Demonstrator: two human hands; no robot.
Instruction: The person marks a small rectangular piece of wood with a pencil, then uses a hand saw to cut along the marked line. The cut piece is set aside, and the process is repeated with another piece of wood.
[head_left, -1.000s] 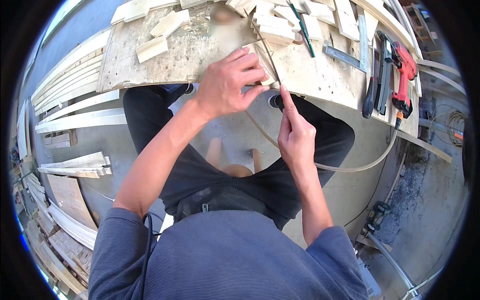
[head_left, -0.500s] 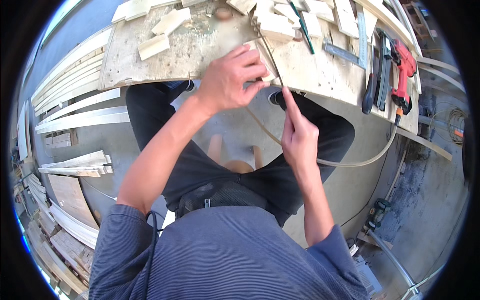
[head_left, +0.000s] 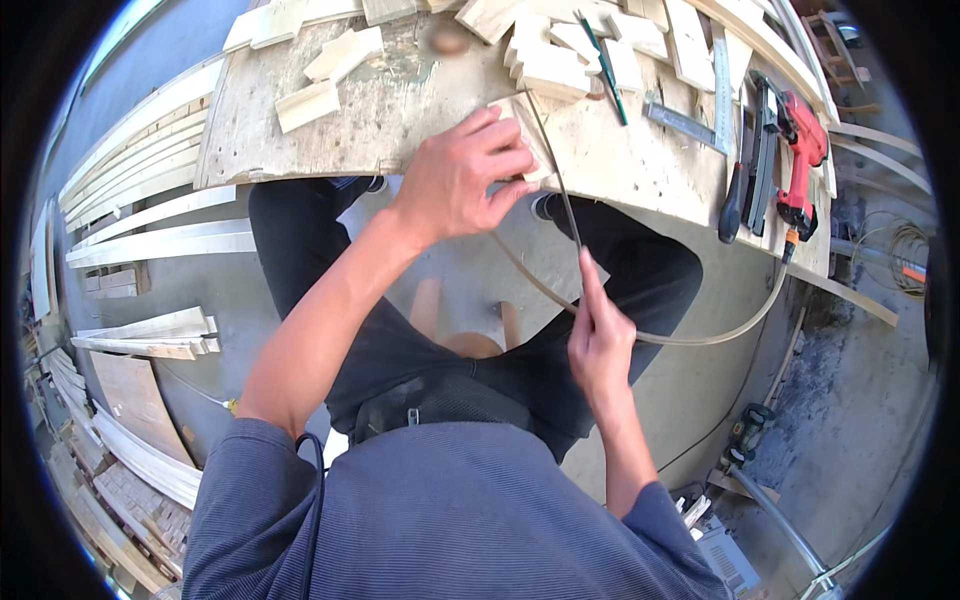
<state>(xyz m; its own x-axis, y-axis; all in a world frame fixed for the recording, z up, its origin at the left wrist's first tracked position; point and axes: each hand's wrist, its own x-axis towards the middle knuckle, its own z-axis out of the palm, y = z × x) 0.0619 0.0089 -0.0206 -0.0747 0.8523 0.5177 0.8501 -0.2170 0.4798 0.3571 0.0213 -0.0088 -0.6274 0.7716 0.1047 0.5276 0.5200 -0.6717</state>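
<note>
"While the left hand point(head_left: 465, 175) presses a small piece of wood point(head_left: 520, 113) to the near edge of the desk point(head_left: 245, 140), what is in the right hand point(head_left: 603, 345)?"

"A long, thin dark tool point(head_left: 566, 200), file-like. The right fingers are closed around its near end, the forefinger stretched along it; its far end lies past the left fingertips, beside the wood."

"And the left fingers?"

"Bunched narrow over the wood, thumb drawn in close. The piece sits right beneath and just beyond them, partly hidden."

"How far along does it look?"

"Under way, I would judge: the wood is held steady and the tool is laid along its right side. How much of that side has been worked, and how much is left, cannot be told from here."

"What about the other pieces?"

"A pile of pale blocks point(head_left: 553, 75) lies beyond the left fingertips, with a green pencil point(head_left: 605, 75) just to its right. Which blocks are finished does not show. Farther right of both hands rest a metal square point(head_left: 690, 124) and a red nail gun point(head_left: 800, 150), neither touched by any finger."
</note>
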